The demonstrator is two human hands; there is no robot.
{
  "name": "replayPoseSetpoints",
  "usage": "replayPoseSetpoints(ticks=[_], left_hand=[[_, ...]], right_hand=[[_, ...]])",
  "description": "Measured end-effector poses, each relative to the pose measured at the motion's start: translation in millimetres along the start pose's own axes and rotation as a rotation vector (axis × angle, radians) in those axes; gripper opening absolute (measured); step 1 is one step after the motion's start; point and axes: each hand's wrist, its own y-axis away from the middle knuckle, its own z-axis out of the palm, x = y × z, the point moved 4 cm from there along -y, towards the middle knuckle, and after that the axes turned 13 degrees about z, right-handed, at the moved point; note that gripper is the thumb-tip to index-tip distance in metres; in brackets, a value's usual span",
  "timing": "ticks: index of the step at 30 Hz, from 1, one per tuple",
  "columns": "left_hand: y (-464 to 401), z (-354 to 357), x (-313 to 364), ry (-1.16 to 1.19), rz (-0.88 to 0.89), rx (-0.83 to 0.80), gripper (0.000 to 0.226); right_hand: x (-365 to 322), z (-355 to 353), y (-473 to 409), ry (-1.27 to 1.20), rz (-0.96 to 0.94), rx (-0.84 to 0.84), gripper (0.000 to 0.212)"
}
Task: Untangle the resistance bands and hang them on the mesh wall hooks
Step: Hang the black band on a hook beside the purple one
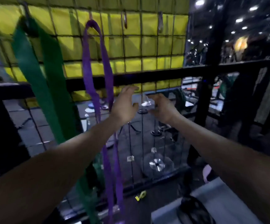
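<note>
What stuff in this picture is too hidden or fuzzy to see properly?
Head view only:
- Wide green rubber band: its hook is lost in blur; its lower end hides behind the left arm.
- Narrow purple rubber band: the bottom is cut off by the frame edge.
- Right hand: motion blur hides whether its fingers hold anything.
- Left hand: fingertips smeared.

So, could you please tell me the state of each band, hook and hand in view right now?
Green band: hung on a hook at the mesh's upper left.
Purple band: hung on a hook, loop dangling.
Spare hooks: bare.
Left hand: open, holding nothing.
Right hand: open, holding nothing; blurred.
</note>
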Motion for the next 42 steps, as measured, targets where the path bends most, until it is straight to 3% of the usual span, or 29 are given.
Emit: replayPoseSetpoints(ticks=[7,15,19,21,24,29,37,42], left_hand=[[56.2,160.8,2.8,0.175,-0.117,-0.233,0.048],[141.1,346.9,-8.6,0.288,-0.162,-0.618,0.047],[182.3,427.1,-18.5,0.352,-0.182,-0.804,0.042],[203.6,463.6,-26.6,0.368,-0.177,-0.876,0.038],[235.1,511.4,-44.9,0.367,-0.220,-0.964,0.047],[284.1,585.7,-72.4,0.314,-0.211,-1.117,0.054],[331.7,651.1,-92.7,0.224,-0.164,-1.224,0.053],[332.9,655.0,-101.8,0.147,-0.042,-1.192,0.031]], right_hand=[[149.1,32.3,52.4,0.070,0.260,-0.037,0.042],[314.3,95.0,107.1,0.053,0.600,-0.088,0.031],[391.3,144.2,130.2,0.065,0.797,-0.183,0.045],[426.5,174.6,141.2,0.039,0.847,-0.210,0.039],[470.3,223.0,156.2,0.004,0.947,-0.279,0.044],[521.9,293.3,173.0,-0.006,1.030,-0.362,0.045],[569.1,369.9,188.8,0.004,1.109,-0.424,0.043],[570.4,377.7,190.6,-0.010,1.147,-0.452,0.021]])
